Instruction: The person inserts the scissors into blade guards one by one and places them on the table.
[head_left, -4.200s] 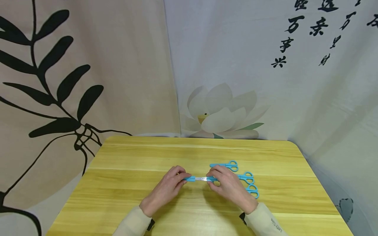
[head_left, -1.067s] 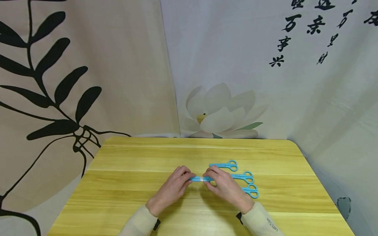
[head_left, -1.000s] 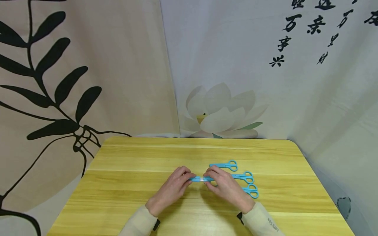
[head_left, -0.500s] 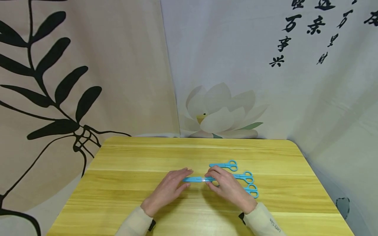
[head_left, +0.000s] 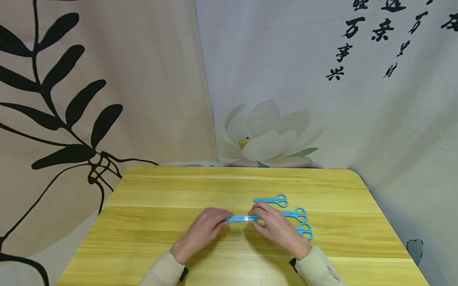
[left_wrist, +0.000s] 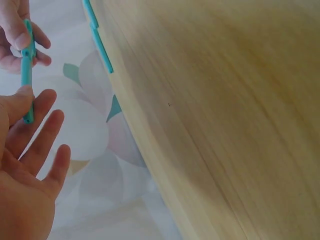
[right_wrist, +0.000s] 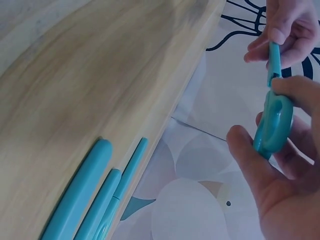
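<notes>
Between my hands are light-blue scissors (head_left: pixel 254 217) with a blue blade cap (head_left: pixel 235 218) over most of the blades. A short strip of bare metal shows between cap and handle. My left hand (head_left: pixel 200 231) pinches the far left end of the cap between thumb and forefinger; the other fingers of the left hand (left_wrist: pixel 30 165) are spread in the left wrist view. My right hand (head_left: pixel 279 229) holds the scissors by the handle (right_wrist: pixel 275 122), whose finger loop shows in the right wrist view. The scissors are held above the table.
On the wooden table (head_left: pixel 171 190), three more capped blue scissors lie on the right: a back pair (head_left: pixel 270 200), a middle pair (head_left: pixel 296 215) and a front pair (head_left: pixel 305 231). The right hand partly covers the latter two. A printed curtain (head_left: pixel 161 99) hangs behind the table.
The cap has slid further over the blades since the earliest frame. Half a second ago my left fingers were off the cap; now they pinch its left end. The right hand keeps its hold.
</notes>
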`<action>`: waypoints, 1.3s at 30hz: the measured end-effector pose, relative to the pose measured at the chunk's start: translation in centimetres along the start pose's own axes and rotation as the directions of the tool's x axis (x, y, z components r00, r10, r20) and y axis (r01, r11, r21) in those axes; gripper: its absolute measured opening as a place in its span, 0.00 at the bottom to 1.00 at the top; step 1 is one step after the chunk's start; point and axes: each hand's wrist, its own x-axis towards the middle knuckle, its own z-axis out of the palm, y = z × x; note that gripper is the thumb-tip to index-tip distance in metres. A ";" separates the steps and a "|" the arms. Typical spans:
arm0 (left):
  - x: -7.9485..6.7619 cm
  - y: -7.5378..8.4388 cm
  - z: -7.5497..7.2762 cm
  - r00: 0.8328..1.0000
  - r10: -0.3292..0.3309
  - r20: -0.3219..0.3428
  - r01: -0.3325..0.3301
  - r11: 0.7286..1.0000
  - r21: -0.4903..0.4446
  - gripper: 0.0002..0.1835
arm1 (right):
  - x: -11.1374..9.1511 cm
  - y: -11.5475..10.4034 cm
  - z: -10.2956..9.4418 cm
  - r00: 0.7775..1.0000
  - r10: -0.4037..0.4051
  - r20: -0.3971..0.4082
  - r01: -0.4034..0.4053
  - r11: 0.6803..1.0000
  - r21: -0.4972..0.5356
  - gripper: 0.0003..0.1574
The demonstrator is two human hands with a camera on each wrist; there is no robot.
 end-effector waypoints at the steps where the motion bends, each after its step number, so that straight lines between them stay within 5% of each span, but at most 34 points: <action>1: 0.0 0.0 0.0 1.000 0.008 -0.005 -0.008 1.000 -0.001 0.16 | 0.0 0.0 0.0 1.000 0.001 0.000 -0.001 1.000 0.000 0.15; 39: 0.8 0.4 0.0 0.998 0.059 -0.038 -0.060 0.998 -0.032 0.13 | 0.2 -0.5 0.0 1.000 0.021 0.017 -0.021 1.000 0.012 0.16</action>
